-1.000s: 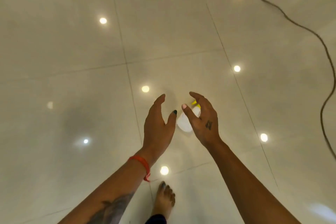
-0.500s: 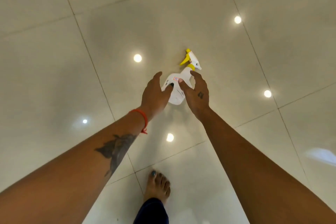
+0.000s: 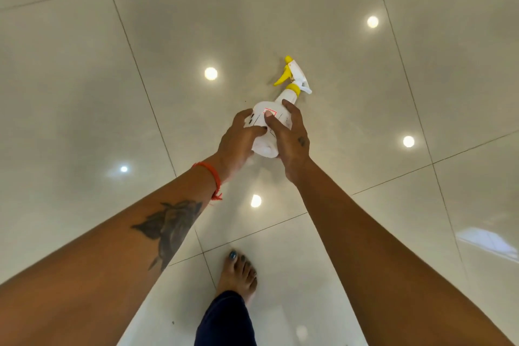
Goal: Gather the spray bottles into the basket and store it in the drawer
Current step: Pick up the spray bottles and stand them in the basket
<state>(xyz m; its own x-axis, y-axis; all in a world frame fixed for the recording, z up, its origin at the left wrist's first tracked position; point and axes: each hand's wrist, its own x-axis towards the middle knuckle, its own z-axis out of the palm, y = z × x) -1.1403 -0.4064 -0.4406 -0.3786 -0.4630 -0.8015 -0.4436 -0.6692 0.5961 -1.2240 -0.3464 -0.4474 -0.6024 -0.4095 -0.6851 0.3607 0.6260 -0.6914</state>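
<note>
A white spray bottle (image 3: 262, 114) with a yellow trigger and collar lies on its side on the glossy tiled floor, nozzle pointing away from me. My left hand (image 3: 240, 139) wraps the bottle's left side, thumb across its top. My right hand (image 3: 290, 137) clasps its right side, fingers over the shoulder near the neck. The bottle's base is partly hidden between both palms. No basket or drawer is in view.
The pale floor tiles (image 3: 351, 109) reflect several ceiling lights. My bare foot (image 3: 238, 275) and dark trouser leg stand just below the hands.
Both hands went from spread apart above the bottle to closing round its body. The view came nearer to the floor, and the dark cable at the right edge is out of view.
</note>
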